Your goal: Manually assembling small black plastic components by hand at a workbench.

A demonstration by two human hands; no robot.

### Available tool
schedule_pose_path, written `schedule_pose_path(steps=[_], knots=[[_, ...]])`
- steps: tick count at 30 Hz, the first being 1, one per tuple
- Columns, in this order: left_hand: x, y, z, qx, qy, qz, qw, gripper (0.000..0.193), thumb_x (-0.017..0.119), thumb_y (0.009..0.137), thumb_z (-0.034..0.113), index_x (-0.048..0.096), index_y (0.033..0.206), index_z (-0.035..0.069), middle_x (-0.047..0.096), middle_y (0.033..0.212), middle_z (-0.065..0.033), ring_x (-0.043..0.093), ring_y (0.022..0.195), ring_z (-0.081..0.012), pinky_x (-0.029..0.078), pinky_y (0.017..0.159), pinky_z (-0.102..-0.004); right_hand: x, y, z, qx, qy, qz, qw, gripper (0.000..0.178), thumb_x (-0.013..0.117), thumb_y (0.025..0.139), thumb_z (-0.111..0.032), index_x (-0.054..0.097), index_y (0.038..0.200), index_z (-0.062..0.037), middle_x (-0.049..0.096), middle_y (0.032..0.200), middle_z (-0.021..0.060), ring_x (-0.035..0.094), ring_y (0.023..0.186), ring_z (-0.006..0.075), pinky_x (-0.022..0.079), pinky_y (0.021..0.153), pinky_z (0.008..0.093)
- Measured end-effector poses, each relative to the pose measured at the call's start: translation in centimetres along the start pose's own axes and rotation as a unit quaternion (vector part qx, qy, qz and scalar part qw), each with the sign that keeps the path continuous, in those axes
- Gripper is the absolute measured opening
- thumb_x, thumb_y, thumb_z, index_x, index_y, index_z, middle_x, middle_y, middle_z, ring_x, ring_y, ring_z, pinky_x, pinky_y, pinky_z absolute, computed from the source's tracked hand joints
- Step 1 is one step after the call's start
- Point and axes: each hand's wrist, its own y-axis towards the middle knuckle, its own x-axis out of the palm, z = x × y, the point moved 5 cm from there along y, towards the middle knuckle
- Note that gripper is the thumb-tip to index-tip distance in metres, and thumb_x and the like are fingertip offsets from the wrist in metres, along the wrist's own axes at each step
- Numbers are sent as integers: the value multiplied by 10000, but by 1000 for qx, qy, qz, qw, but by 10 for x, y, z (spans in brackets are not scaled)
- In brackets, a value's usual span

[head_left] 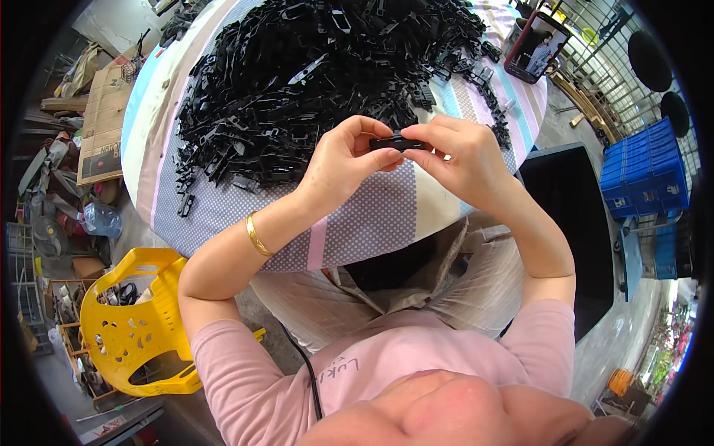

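Between both hands, over the near part of the table, is a small black plastic piece (388,143), long and narrow. My left hand (349,152) pinches its left end between thumb and fingers. At the other end my right hand (457,154) is closed on the same piece. Fingertips cover parts of it, so its exact kind cannot be made out. Just beyond my hands lies a large heap of similar black plastic parts (297,82), spread over the round table's patterned cloth (357,215).
A phone (537,48) stands propped at the table's far right edge. To the right are a large black bin (569,223) and blue crates (645,171). A yellow plastic chair (137,327) stands at left, near a cardboard box (102,126) and a plastic bottle (102,220).
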Motion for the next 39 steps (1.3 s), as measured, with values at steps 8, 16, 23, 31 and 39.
schedule_pose_path(steps=[8,16,23,31,39], knots=[[0,1,-7,-32,-198,-18,980,398,541,884,50,413,1250,-44,574,977,-95,620,878,-158,538,813,-275,8,0,-5,-45,-27,64,997,241,715,713,-118,678,950,-90,514,681,40,514,527,163,416,456,271],[1,1,-1,-42,-160,-60,984,416,502,910,85,362,1283,-30,567,1001,-106,622,882,-177,534,792,-287,5,13,14,-22,90,22,995,169,714,728,-126,697,885,-67,527,659,39,492,544,135,391,480,254],[16,-2,-10,-70,-25,-122,990,392,491,914,89,390,1273,-31,581,1059,-120,612,924,-157,509,818,-267,0,78,75,-33,-93,163,982,92,658,768,-105,673,834,-42,618,779,71,572,575,162,452,534,261],[14,-3,-9,-68,16,-129,989,396,496,912,89,388,1261,-63,565,1069,-134,608,924,-159,508,838,-278,43,114,48,-23,-202,5,979,244,686,739,-294,672,849,-78,619,867,42,594,867,226,489,737,337],[12,-1,-11,-72,-31,-112,991,389,494,896,87,407,1237,-78,571,1037,-149,623,892,-179,526,802,-276,13,98,66,50,-66,50,995,178,641,801,-180,656,901,-33,668,770,79,635,634,152,503,598,247]])
